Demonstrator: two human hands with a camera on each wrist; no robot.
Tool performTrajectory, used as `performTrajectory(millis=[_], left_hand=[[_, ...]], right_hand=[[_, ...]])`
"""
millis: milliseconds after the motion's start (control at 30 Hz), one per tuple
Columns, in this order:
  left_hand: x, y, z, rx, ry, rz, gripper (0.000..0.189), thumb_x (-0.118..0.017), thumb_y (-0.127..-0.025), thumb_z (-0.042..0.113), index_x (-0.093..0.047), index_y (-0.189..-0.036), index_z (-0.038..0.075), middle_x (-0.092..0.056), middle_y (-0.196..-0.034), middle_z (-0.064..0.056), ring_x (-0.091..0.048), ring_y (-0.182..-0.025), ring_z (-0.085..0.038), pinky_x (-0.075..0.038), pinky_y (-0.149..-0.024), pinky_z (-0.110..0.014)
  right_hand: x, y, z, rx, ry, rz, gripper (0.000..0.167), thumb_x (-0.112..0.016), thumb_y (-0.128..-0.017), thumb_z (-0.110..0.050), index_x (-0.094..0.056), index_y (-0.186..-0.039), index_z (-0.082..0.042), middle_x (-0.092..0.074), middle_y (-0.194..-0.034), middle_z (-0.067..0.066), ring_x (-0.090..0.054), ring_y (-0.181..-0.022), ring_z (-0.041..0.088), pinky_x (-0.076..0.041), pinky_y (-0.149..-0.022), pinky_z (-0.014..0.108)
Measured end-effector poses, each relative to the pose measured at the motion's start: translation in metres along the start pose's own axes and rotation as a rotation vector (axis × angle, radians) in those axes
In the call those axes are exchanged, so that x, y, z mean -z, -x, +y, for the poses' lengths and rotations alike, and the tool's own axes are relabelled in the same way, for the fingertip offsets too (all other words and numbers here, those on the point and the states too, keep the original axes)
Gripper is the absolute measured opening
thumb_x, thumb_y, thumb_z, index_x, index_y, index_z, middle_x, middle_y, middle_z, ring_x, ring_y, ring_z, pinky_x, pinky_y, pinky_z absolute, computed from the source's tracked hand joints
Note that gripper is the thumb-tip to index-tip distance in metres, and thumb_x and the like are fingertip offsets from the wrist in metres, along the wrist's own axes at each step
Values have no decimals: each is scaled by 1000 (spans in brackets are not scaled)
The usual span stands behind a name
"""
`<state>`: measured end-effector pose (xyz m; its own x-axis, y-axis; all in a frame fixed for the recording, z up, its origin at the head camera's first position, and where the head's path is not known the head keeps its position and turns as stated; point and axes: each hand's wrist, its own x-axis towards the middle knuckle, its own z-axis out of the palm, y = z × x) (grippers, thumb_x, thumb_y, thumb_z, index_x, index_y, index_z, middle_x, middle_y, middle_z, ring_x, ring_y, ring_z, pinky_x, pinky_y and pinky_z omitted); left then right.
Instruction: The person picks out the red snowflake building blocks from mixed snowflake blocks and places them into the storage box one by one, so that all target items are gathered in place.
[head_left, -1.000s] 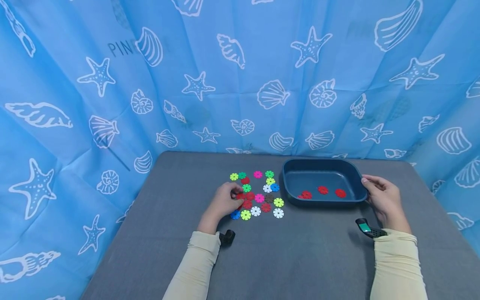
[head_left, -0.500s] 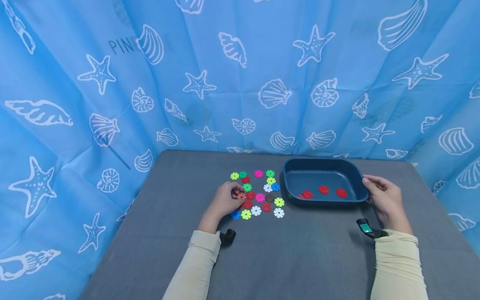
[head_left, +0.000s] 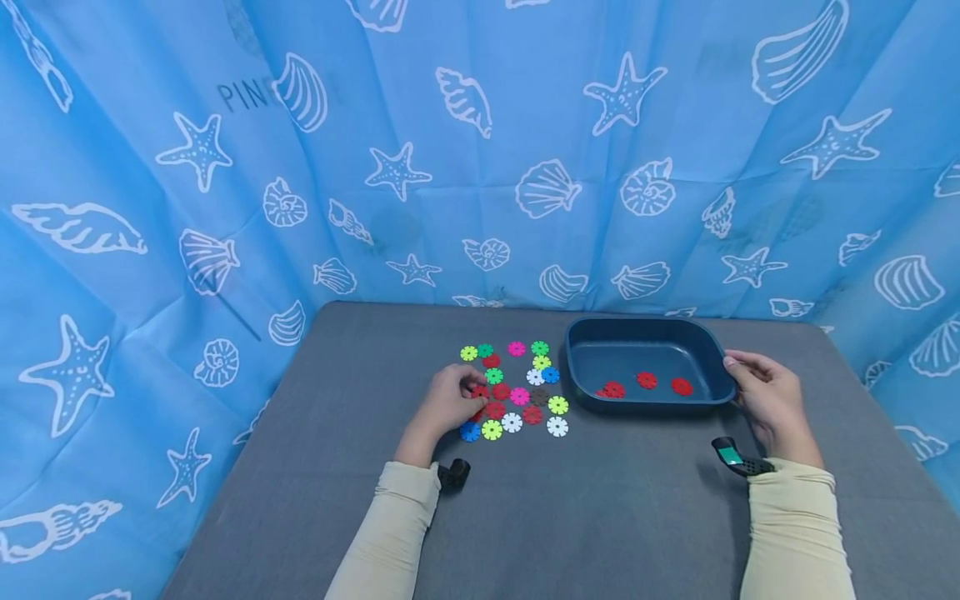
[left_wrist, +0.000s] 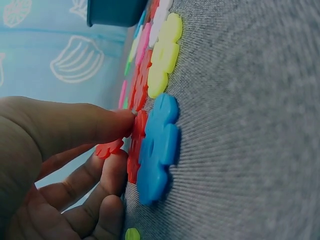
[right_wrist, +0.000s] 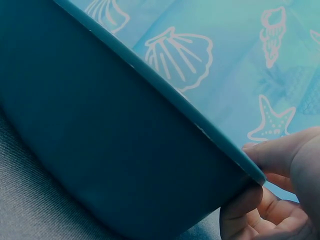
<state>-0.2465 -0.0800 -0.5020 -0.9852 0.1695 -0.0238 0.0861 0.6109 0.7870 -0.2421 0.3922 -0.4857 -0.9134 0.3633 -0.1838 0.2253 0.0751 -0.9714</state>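
Observation:
My left hand (head_left: 448, 402) bends over the left side of a group of flat, flower-shaped plastic discs. Between its thumb and fingers it pinches a red disc (left_wrist: 109, 148), partly hidden by the fingers. Just beyond the thumb tip, another red disc (left_wrist: 136, 150) lies against a blue disc (left_wrist: 159, 150). With thumb and fingers my right hand (head_left: 772, 400) grips the right end of a dark blue rectangular tray (head_left: 577, 398) at its rim. Several red discs (head_left: 646, 381) lie inside the tray.
Scattered discs in yellow (head_left: 557, 405), white (head_left: 557, 427), pink (head_left: 519, 396), green (head_left: 539, 348) and brown (head_left: 539, 397) lie left of the tray on the grey cloth-covered table (head_left: 600, 517). A blue shell-print curtain (head_left: 465, 225) hangs behind the table's far edge.
The red disc in my left fingers tilts, catching the light half a second ago and looking darker now. My right hand stays on the tray's rim.

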Motion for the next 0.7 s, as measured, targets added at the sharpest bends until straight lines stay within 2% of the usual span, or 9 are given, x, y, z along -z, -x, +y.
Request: performTrajectory(millis=[400,700], left_hand=[[2,0,1,24,15,-6,19,-76,-97,10,-76,-116,10,-67,-102,-7,-58,-81,-19,-52,-72,-33],[3,1,2,24,33,-3,20,-74,-99,11,-75,-118,10,-68,-103,-7,-60,-82,-19,-53,-73,-34]], right_hand=[[0,-1,1,-9,16,-1,35,-68,-105,-33,-66,-134,-14,-62,-105,-13,-65,-89,0,-58,-66,16],[1,-1,1,-31,58,5,40,-67,-105,-37,-64,-138,-14,-61,-105,-13,-63,-88,3,-57,-66,17]])
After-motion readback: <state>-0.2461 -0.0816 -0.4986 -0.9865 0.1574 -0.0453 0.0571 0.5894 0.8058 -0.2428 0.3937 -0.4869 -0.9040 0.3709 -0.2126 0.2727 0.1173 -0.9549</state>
